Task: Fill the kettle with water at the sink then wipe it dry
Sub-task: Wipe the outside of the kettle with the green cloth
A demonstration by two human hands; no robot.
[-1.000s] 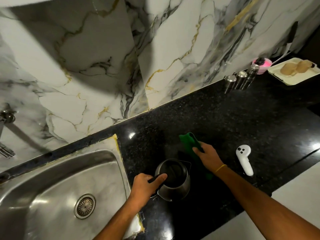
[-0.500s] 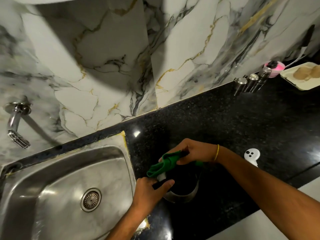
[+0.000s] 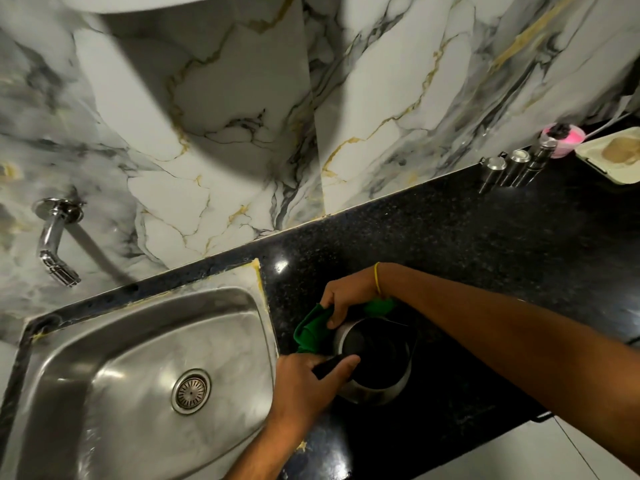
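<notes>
A steel kettle [image 3: 375, 393] with an open dark mouth stands on the black counter, just right of the sink [image 3: 138, 393]. My left hand [image 3: 308, 379] grips its black handle on the near left side. My right hand [image 3: 346, 296] holds a green cloth [image 3: 311, 332] pressed against the kettle's far left wall and rim. A second bit of the cloth shows under my right wrist. The tap [image 3: 55, 237] juts from the marble wall at the far left; no water runs from it.
Three steel shakers [image 3: 512, 168] stand against the wall at the back right, beside a pink object [image 3: 562, 138] and a cream tray [image 3: 613, 154] with food. The black counter [image 3: 485, 258] ends at a near edge on the right.
My right hand picked the green cloth up from the counter and brought it onto the kettle's left side. My left hand stayed on the handle. The view shifted left.
</notes>
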